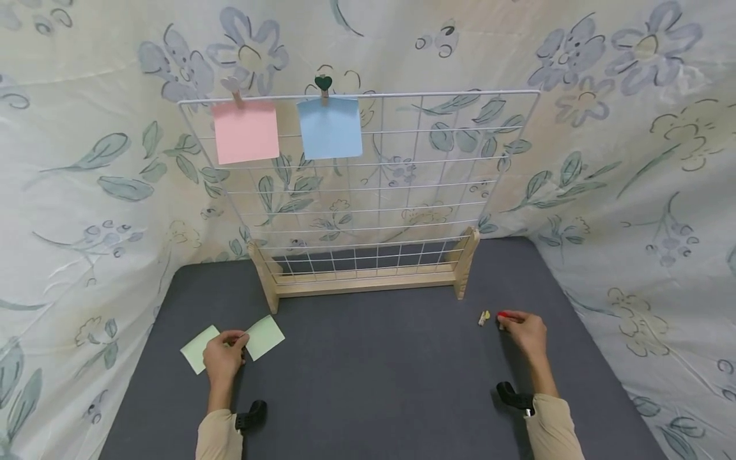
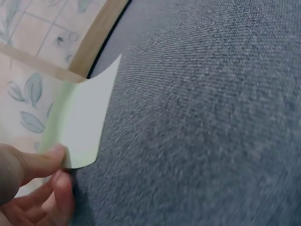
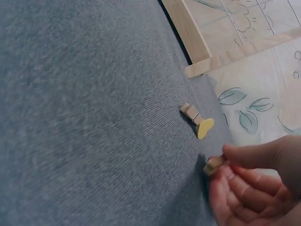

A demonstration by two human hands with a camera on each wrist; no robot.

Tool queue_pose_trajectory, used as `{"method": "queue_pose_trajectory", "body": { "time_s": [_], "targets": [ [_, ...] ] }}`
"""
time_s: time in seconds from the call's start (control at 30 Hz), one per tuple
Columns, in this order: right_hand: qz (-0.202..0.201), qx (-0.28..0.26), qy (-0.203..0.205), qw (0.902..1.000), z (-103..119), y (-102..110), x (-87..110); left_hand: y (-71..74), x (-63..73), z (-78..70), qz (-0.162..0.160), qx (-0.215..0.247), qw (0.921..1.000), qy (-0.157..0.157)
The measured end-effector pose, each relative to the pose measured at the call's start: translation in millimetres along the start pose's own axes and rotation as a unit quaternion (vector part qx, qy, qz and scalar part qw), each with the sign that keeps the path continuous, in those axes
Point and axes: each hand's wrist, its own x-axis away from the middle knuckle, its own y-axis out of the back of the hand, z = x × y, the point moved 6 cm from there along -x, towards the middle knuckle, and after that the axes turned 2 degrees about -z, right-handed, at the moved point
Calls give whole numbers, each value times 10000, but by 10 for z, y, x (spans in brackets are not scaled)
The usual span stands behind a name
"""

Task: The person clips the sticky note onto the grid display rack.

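Between thumb and fingers my left hand (image 1: 223,359) pinches a pale green paper note (image 1: 266,337) by its near corner. In the left wrist view that note (image 2: 91,117) curves upward over the dark cloth. Another pale green note (image 1: 201,349) lies at the left, partly behind the hand. Over on the right side, my right hand (image 1: 526,332) pinches a small wooden clothespin (image 3: 215,165) with a red top (image 1: 503,314). Just left of it, a second clothespin (image 3: 190,113) with a yellow decoration lies on the cloth.
A white wire grid (image 1: 368,166) in a wooden base (image 1: 368,283) stands at the back. Clothespins hold a pink note (image 1: 246,133) and a blue note (image 1: 330,130) on its top bar. Floral fabric (image 1: 621,211) hangs around the dark table (image 1: 368,383).
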Motion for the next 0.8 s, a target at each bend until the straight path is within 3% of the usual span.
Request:
{"method": "queue_pose_trajectory", "body": {
  "time_s": [0.17, 0.43, 0.53, 0.8],
  "targets": [
    [-74, -132, -43, 9999, 0, 13, 16, 32, 10, 42, 494, 1084, 9920, 427],
    [-251, -148, 169, 9994, 97, -1, 54, 46, 20, 170, 632, 2089, 9702, 1050],
    [-341, -238, 315, 9986, 160, -14, 60, 36, 27, 145, 624, 2355, 9639, 1073],
    [-536, -363, 481, 9967, 292, -25, 16, -32, 47, -67, 830, 2591, 9584, 863]
  ]
}}
